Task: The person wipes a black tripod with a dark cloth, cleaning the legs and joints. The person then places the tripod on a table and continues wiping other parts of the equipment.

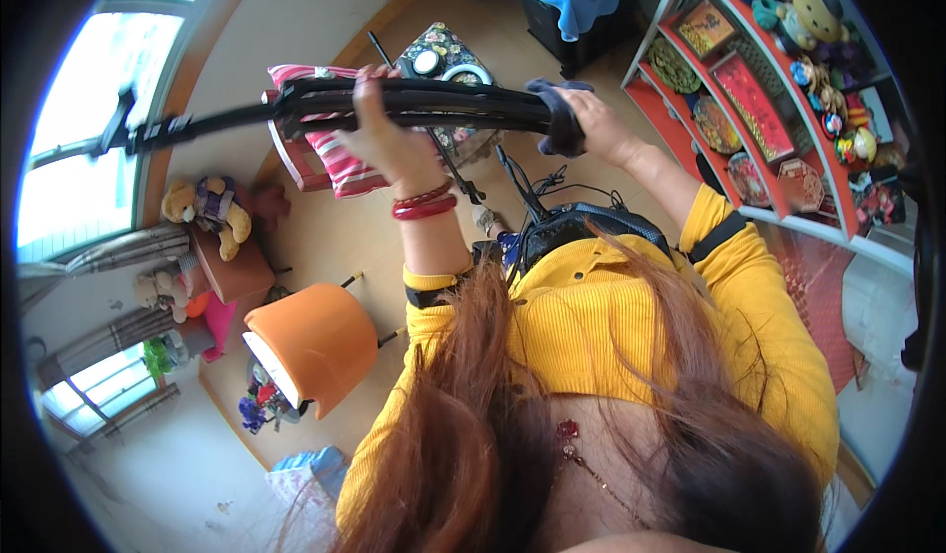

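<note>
A long black folded stand (473, 103), which looks like a tripod, is held up crosswise before me. My left hand (384, 139) wraps around its middle, with red bracelets on the wrist. A thinner black pole extends leftward from it, its far end blurred against the bright window. At the opposite end, my right hand (602, 120) grips a dark grey cloth (559, 118) wrapped around the stand. The cloth hides that tip and some of my right fingers.
Beyond the stand are a table with a floral cloth (437, 39) and a pink striped cushion (344, 161). An orange chair (318, 338) stands at left. A red-and-white shelf (802, 72) holds boxes and dolls. Black cables (554, 180) hang near a black bag (599, 231) at my waist.
</note>
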Available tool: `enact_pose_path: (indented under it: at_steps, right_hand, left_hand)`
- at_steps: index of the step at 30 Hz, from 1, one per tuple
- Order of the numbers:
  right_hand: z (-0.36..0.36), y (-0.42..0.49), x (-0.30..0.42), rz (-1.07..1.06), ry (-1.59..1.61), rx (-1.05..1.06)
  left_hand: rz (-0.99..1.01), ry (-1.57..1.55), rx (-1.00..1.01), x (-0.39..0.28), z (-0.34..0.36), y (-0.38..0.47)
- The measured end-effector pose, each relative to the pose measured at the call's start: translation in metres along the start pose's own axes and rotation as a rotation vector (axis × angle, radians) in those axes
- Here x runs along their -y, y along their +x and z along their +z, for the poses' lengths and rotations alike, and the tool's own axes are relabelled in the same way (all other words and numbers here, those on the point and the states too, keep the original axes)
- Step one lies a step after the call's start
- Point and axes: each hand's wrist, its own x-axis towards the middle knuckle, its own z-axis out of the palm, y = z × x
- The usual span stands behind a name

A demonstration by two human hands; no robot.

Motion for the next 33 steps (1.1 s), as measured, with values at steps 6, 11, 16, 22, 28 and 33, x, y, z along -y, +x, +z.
enact_pose_path:
  at_steps: [6,11,16,22,28,33]
  right_hand:
    - [-0.033,-0.048,-0.058,0.937,0.838,-0.164]
    - [-0.089,-0.017,0.006,0.849,1.569,-0.216]
    - [-0.088,0.017,0.089,0.741,1.919,-0.117]
    - [-0.064,0.04,0.104,0.553,1.205,-0.379]
    - [-0.043,0.036,0.065,0.439,0.471,-0.244]
    - [-0.082,0.037,0.035,0.55,1.221,-0.284]
  left_hand:
    - [-0.033,-0.028,0.056,-0.048,-0.038,0.035]
    - [0.004,-0.11,0.006,-0.049,-0.08,0.028]
    - [-0.063,-0.191,0.086,-0.025,-0.094,0.019]
    - [-0.135,-0.228,0.132,-0.009,-0.111,0.007]
    - [-0.072,-0.144,0.101,-0.025,-0.122,0.002]
    - [0.118,0.1,0.156,-0.026,-0.085,0.004]
